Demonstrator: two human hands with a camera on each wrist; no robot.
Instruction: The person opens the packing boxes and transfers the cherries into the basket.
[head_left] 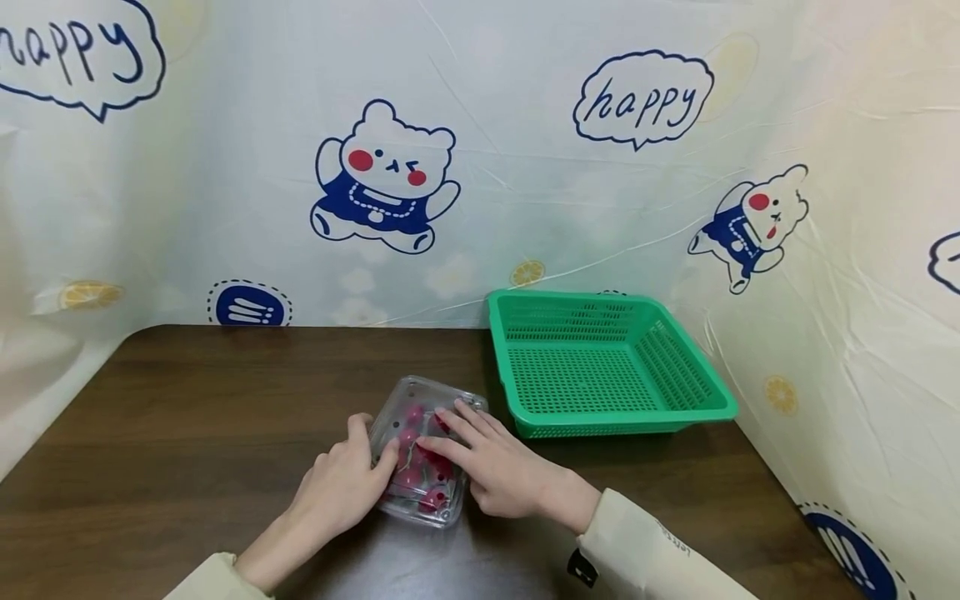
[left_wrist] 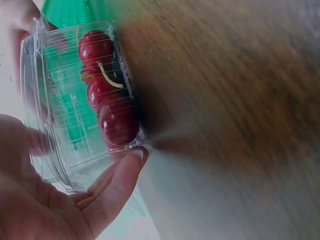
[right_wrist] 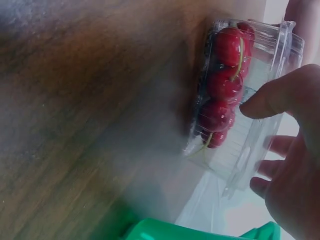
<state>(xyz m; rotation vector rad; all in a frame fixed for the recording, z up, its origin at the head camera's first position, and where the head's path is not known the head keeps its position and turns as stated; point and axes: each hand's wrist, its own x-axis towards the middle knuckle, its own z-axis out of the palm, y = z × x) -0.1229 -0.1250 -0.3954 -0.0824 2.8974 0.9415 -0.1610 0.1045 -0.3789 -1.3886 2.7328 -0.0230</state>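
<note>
A clear plastic clamshell box (head_left: 424, 383) of red cherries (left_wrist: 118, 120) lies on the table with its lid down. The left hand (head_left: 341, 483) grips its left side, thumb over the lid and fingers low along the wall in the left wrist view. From the other side, the right hand (head_left: 510, 467) lays its outstretched fingers across the lid. Its thumb (right_wrist: 272, 97) is at the box's side wall in the right wrist view. Several cherries with green stems (right_wrist: 239, 60) rest along the bottom of the box.
A green perforated plastic basket (head_left: 611, 423) stands on the brown wooden table (head_left: 187, 433), behind and to the right of the box. Behind the table hangs a pale curtain (head_left: 517, 192) printed with bears and the word "happy".
</note>
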